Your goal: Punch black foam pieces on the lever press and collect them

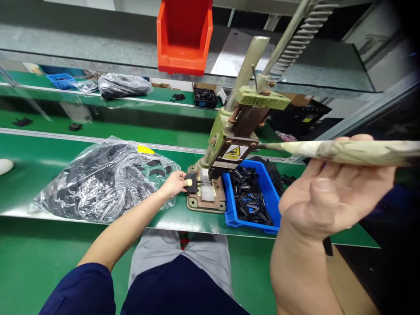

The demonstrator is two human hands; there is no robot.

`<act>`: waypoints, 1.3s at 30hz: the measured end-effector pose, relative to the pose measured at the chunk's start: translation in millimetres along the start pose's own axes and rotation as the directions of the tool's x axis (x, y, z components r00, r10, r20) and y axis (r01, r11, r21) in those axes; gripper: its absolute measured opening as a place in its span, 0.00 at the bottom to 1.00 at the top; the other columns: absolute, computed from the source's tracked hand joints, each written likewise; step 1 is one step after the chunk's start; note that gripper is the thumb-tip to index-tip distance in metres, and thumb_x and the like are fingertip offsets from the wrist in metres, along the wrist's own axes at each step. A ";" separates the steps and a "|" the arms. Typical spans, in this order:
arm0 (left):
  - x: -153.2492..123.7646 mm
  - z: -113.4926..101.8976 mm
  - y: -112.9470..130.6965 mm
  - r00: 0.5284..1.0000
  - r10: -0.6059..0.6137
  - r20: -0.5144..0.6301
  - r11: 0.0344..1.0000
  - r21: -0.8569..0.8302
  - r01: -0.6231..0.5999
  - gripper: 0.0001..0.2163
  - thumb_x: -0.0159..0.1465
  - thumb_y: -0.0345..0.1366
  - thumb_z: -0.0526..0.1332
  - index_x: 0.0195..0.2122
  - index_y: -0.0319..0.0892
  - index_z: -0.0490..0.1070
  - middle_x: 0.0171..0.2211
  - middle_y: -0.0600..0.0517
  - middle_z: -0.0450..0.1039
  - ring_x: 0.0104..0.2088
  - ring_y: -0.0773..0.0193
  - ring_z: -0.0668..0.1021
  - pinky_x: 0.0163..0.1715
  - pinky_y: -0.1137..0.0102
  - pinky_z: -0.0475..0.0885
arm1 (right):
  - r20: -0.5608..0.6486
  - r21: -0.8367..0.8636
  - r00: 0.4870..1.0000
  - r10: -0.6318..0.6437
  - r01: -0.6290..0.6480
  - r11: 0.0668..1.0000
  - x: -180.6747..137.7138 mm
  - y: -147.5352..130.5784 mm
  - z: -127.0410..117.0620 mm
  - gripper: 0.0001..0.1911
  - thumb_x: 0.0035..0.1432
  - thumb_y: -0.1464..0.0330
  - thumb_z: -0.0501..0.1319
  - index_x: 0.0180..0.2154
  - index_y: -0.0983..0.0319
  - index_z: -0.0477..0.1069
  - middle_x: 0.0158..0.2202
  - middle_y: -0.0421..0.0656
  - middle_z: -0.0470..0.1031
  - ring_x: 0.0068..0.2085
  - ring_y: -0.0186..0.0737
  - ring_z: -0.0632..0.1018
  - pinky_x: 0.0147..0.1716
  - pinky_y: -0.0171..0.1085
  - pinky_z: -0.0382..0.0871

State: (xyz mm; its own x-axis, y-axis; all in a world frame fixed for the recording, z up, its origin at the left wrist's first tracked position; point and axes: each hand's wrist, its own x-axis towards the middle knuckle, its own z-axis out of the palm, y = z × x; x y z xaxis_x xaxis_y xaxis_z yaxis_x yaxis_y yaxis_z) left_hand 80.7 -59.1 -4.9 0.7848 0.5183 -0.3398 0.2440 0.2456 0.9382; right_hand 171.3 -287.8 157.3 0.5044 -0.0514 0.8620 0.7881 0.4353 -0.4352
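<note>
My left hand pinches a dark flat part with a yellow spot, at the left side of the hand press's base. The part's inner edge reaches the small metal fixture under the ram. My right hand is palm up at the press's long lever, wrapped in pale, worn tape. Its fingers pass behind the lever with their tips showing above, while the thumb stands away from it. Right of the press base, a blue bin holds many small black pieces.
A clear plastic bag full of dark curved parts lies left of the press. An orange-red bin sits on the shelf above. Behind, a green conveyor-like surface carries loose dark parts. A black box of parts stands farther back.
</note>
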 end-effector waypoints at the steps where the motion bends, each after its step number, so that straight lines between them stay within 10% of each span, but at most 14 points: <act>1: -2.3 -1.1 -0.3 1.000 -0.004 0.017 1.000 -0.015 0.004 0.14 0.50 0.30 0.74 0.31 0.38 0.69 0.22 0.55 0.73 0.22 0.68 0.76 0.24 0.73 0.73 | -0.019 -0.027 0.999 0.033 -0.034 0.999 -9.6 1.2 -0.8 0.30 0.53 0.71 0.62 0.59 0.56 0.66 0.62 0.43 0.67 0.66 0.50 0.67 0.67 0.58 0.58; 5: -9.8 -6.6 -2.8 0.997 0.051 0.057 0.999 -0.006 -0.051 0.12 0.52 0.31 0.72 0.33 0.38 0.69 0.25 0.54 0.73 0.24 0.67 0.76 0.25 0.72 0.74 | -0.034 -0.166 0.978 0.205 -0.208 0.964 -62.5 11.2 -9.7 0.31 0.53 0.70 0.66 0.59 0.54 0.66 0.55 0.46 0.73 0.58 0.48 0.75 0.54 0.55 0.74; 8: -22.1 -13.8 -3.0 0.944 0.308 0.119 0.931 0.169 -0.325 0.08 0.55 0.26 0.66 0.37 0.39 0.73 0.32 0.52 0.76 0.32 0.64 0.79 0.34 0.69 0.76 | -0.007 -0.200 0.941 0.338 -0.333 0.922 -88.8 18.4 -18.6 0.28 0.53 0.69 0.67 0.56 0.55 0.67 0.49 0.45 0.76 0.51 0.44 0.78 0.46 0.49 0.79; 12: -51.2 -22.5 -3.9 0.616 0.728 0.301 0.435 0.492 -0.754 0.16 0.63 0.24 0.57 0.48 0.45 0.77 0.39 0.49 0.75 0.40 0.63 0.77 0.41 0.67 0.75 | -0.152 -0.156 0.919 0.363 -0.385 0.909 -79.9 19.7 -28.7 0.23 0.53 0.68 0.67 0.52 0.56 0.69 0.43 0.42 0.78 0.45 0.41 0.80 0.41 0.44 0.79; 16: -76.9 -24.8 -8.4 0.246 0.867 0.432 -0.012 0.513 -0.858 0.14 0.67 0.23 0.54 0.48 0.42 0.74 0.40 0.47 0.77 0.42 0.63 0.78 0.41 0.67 0.75 | -0.198 -0.136 0.916 0.348 -0.377 0.916 -66.0 19.8 -37.7 0.19 0.52 0.67 0.67 0.47 0.58 0.72 0.36 0.39 0.79 0.37 0.38 0.81 0.35 0.40 0.77; 19: -88.7 -25.6 -9.8 0.094 0.870 0.484 -0.169 0.472 -0.865 0.09 0.67 0.24 0.57 0.44 0.41 0.73 0.41 0.46 0.79 0.43 0.61 0.79 0.42 0.65 0.76 | -0.116 -0.190 0.907 0.405 -0.420 0.888 -78.9 23.8 -42.9 0.17 0.55 0.67 0.67 0.47 0.58 0.72 0.36 0.39 0.80 0.37 0.37 0.81 0.38 0.40 0.77; 26: -101.1 -30.0 -9.9 0.202 0.822 0.533 -0.092 0.474 -0.875 0.09 0.67 0.27 0.59 0.42 0.45 0.77 0.42 0.46 0.81 0.42 0.58 0.82 0.41 0.62 0.77 | 0.404 -0.475 0.721 0.562 -0.359 0.803 -110.5 30.6 -27.7 0.06 0.63 0.66 0.61 0.40 0.59 0.76 0.36 0.42 0.80 0.37 0.37 0.81 0.38 0.38 0.76; 33: -102.2 -36.6 -15.2 0.342 0.788 0.512 0.100 0.441 -0.892 0.09 0.66 0.28 0.60 0.41 0.48 0.78 0.43 0.48 0.82 0.44 0.56 0.82 0.44 0.59 0.78 | 0.819 -0.316 0.463 0.339 -0.130 0.940 -102.7 40.8 17.7 0.12 0.64 0.68 0.60 0.48 0.57 0.76 0.47 0.46 0.80 0.48 0.40 0.80 0.50 0.43 0.77; 39: -59.0 -65.2 8.8 0.595 0.786 0.166 0.362 0.657 -0.661 0.06 0.66 0.30 0.59 0.36 0.44 0.75 0.40 0.47 0.78 0.43 0.59 0.79 0.48 0.64 0.74 | 0.706 -0.490 0.502 0.499 -0.162 0.857 -105.8 42.6 9.2 0.12 0.64 0.64 0.60 0.48 0.57 0.76 0.47 0.45 0.80 0.46 0.39 0.81 0.46 0.37 0.78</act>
State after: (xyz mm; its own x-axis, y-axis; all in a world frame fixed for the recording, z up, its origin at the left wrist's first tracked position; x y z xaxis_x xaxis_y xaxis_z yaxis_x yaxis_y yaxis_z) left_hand -0.6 -34.1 19.1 0.7533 0.3660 0.5464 -0.0563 -0.7919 0.6080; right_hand 148.3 -255.5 50.0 0.3971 0.8265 0.3990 0.7660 -0.0591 -0.6401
